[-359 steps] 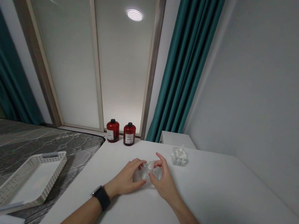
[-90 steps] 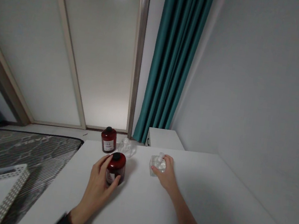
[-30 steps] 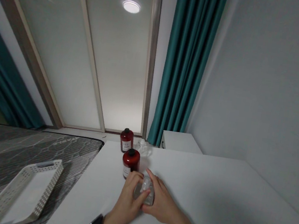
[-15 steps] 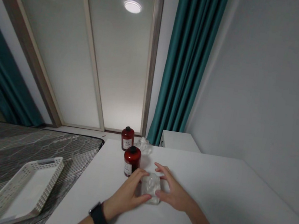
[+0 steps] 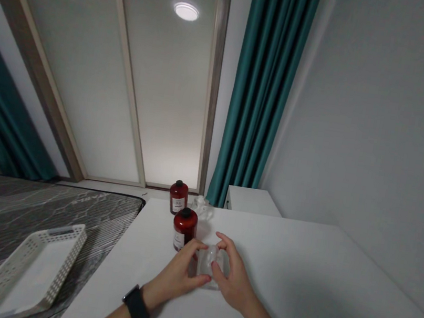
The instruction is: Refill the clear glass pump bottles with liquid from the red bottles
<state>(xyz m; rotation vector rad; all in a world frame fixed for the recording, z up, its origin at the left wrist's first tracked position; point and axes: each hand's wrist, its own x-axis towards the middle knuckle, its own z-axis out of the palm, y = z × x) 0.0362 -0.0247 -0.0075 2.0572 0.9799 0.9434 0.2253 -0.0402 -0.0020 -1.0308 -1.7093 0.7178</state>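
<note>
A squarish clear glass container (image 5: 204, 267) with a rounded knob on top stands on the white table. My left hand (image 5: 181, 270), wearing a dark watch, is curved around its left side, with the thumb at the near edge and fingers at the far edge. My right hand (image 5: 232, 275) closes over the knob, thumb in front and fingers behind. Just past my left fingers stands a dark red bottle (image 5: 185, 224) with a black cap. Behind it are a second red bottle (image 5: 178, 197) and another clear glass piece (image 5: 202, 208).
A white perforated basket (image 5: 42, 266) lies at the lower left, beside the table (image 5: 278, 302). A white cabinet (image 5: 253, 200) stands past the table's far edge, near the teal curtain (image 5: 259, 97). On the right is a grey wall (image 5: 385, 121).
My right hand has moved left and in from the glass container's right side onto its knob. My left hand stays around the container's left side.
</note>
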